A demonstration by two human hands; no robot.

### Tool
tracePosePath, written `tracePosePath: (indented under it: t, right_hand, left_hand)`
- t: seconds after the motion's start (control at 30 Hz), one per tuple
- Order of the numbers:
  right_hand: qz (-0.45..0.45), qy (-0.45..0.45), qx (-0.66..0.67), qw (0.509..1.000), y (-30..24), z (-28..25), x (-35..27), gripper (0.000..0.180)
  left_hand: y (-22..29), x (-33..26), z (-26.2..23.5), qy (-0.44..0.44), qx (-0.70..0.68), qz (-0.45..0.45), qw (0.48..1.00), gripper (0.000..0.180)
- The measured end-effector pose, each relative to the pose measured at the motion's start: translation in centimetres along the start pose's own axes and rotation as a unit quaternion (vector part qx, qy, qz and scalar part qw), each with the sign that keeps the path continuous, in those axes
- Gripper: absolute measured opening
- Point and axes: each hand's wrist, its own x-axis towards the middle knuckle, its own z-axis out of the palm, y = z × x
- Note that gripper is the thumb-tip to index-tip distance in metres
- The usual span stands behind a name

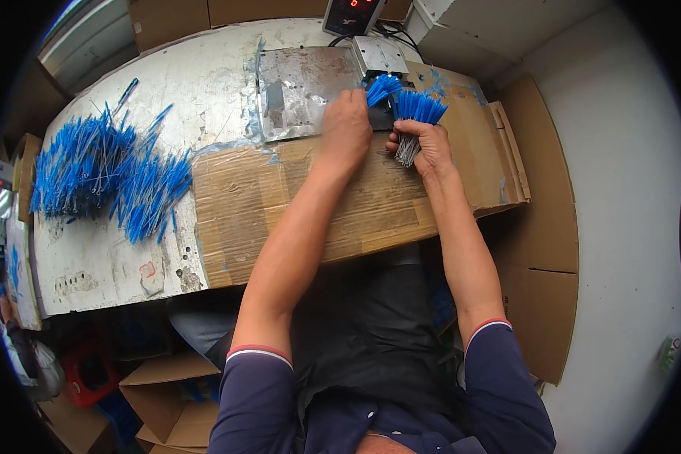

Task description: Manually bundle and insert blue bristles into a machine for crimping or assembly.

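Note:
My right hand (425, 145) grips a bundle of thin sticks with blue ends (418, 112), their bare grey tips pointing down out of my fist. My left hand (346, 125) lies just to its left, fingers curled over a smaller bunch of blue-ended sticks (381, 88) at the edge of a scuffed metal plate (299, 89). Both hands rest over a taped sheet of cardboard (280, 204) that covers the worn white table (98, 257).
A large loose heap of the same blue-ended sticks (102, 170) lies at the table's left. A small metal block (378, 54) and a display box with red digits (352, 13) stand at the back. Open cardboard boxes (170, 397) sit on the floor at lower left.

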Motion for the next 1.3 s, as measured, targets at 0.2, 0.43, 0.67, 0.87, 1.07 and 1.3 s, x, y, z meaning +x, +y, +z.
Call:
tracePosePath:
  t: [0.2,0.43,0.67,0.87,1.07,1.3]
  right_hand:
    - [-0.025,0.015,-0.039,0.999,0.3,0.6,0.5,0.009]
    - [-0.045,0.069,-0.078,0.993,0.1,1.7,2.0,0.008]
    - [-0.044,0.107,-0.127,0.985,0.2,3.2,2.5,0.008]
    - [-0.055,0.114,-0.108,0.986,0.7,3.2,2.6,0.007]
    - [-0.046,0.112,-0.075,0.990,0.6,3.0,3.0,0.007]
    - [-0.012,0.092,0.019,0.996,0.3,2.5,2.8,0.007]
  left_hand:
    - [-0.2,0.0,0.1,0.012,0.045,0.016,0.999,0.016]
    - [-0.3,0.4,-0.2,0.095,-0.011,-0.091,0.991,0.012]
    - [-0.8,0.4,0.0,0.117,-0.031,-0.100,0.988,0.009]
    - [-0.6,0.4,-0.2,0.121,-0.036,-0.096,0.987,0.010]
    - [-0.7,0.4,0.0,0.142,-0.025,-0.069,0.987,0.010]
    - [-0.8,0.4,0.3,0.117,-0.014,-0.055,0.992,0.011]
